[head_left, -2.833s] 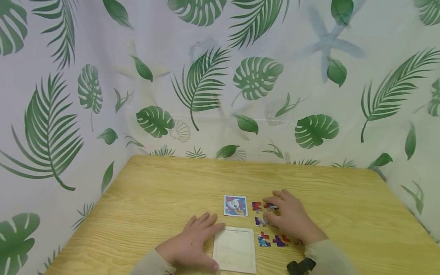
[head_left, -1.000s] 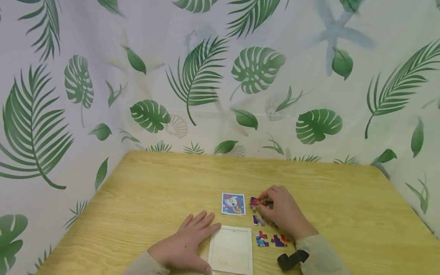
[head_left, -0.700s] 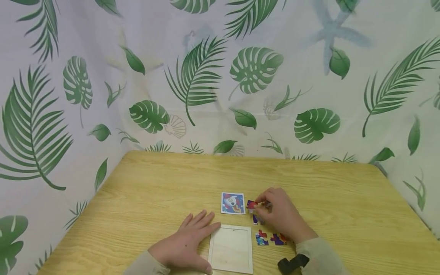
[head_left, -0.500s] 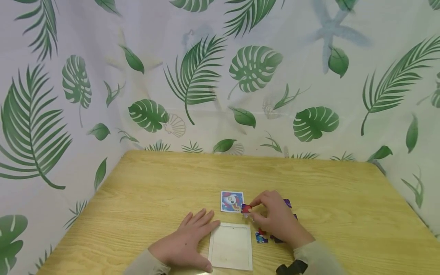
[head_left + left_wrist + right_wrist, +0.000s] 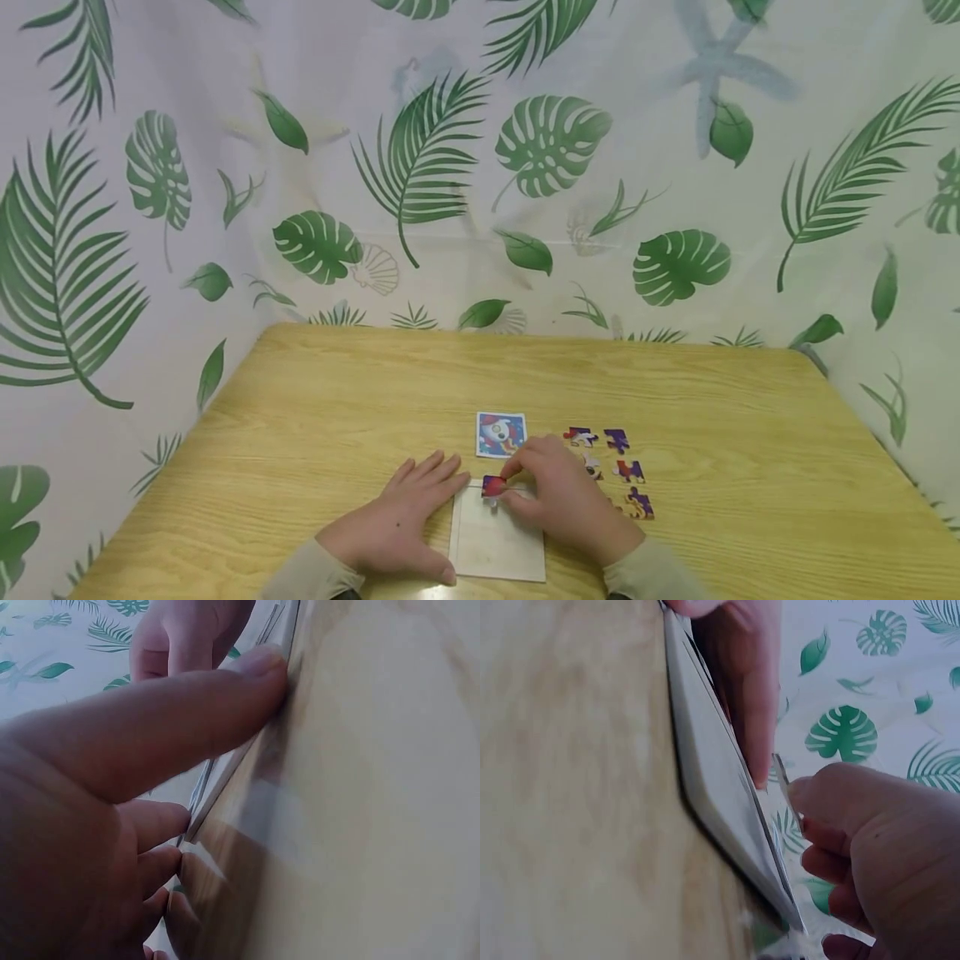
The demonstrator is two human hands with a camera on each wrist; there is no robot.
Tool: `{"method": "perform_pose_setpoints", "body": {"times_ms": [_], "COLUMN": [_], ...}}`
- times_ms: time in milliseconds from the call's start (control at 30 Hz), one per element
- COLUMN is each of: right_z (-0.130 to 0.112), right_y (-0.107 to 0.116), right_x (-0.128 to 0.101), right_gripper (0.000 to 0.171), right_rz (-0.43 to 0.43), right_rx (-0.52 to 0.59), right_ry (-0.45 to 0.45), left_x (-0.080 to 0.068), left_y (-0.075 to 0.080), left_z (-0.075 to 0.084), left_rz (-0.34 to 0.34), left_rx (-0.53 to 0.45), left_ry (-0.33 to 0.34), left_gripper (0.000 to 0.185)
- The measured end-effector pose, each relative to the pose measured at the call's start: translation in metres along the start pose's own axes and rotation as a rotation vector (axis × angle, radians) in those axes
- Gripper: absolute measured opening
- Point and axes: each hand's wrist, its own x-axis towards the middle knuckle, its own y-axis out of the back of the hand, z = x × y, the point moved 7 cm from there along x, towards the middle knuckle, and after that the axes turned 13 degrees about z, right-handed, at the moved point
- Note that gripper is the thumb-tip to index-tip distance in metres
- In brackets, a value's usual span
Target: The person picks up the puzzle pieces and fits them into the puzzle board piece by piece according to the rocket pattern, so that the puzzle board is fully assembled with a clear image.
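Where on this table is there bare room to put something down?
The table is bare across its far half, between the leaf-print curtain and the picture card, and along both side edges. It is crowded near the front: both hands at the white tray, loose puzzle pieces just right.

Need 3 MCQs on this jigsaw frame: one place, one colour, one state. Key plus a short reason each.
1. Where is the small red and blue jigsaw piece?
A. Over the far edge of the pale rectangular puzzle tray
B. On the picture card
C. Among the loose pieces

2. What colour is the background of the small square rocket picture card?
A. Green
B. Blue
C. Yellow

3. What is the left hand doing?
A. Pinching a piece
B. Lifted off the table
C. Lying flat against the tray's left edge

Answers: 1 A, the right hand pinches it there. 2 B, blue shows around the rocket. 3 C, its straight fingers rest on the wooden table beside the tray.
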Motion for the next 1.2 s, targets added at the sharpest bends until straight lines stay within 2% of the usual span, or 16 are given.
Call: {"method": "perform_pose_setpoints", "body": {"times_ms": [267,533,667,800,1033,1200], "right_z": [-0.020,-0.025,-0.022,-0.020,-0.019,-0.017], "right_y": [-0.015,-0.019,-0.021,-0.022,-0.022,-0.023], "right_x": [0.001,0.000,-0.001,-0.002,0.000,-0.001], "right_gripper": [0.020,0.020,0.022,0.022,0.020,0.020], "right_rz": [-0.032,-0.015,-0.016,-0.026,-0.015,-0.014], "right_rx": [-0.094,-0.145,-0.154,-0.157,-0.152,-0.141], "right_ry": [0.080,0.130,0.115,0.074,0.073,0.054], "left_x": [0.000,0.002,0.001,0.000,-0.002,-0.001], "left_y": [0.001,0.001,-0.001,0.000,0.002,0.000], "left_z": [0.001,0.003,0.001,0.003,0.008,0.008], "left_rz": [0.025,0.024,0.024,0.029,0.046,0.037], "left_rx": [0.020,0.008,0.004,-0.013,-0.034,-0.039], "left_ry": [-0.011,-0.006,-0.002,-0.021,-0.062,-0.051], "left_gripper": [0.112,0.112,0.110,0.107,0.099,0.099]}}
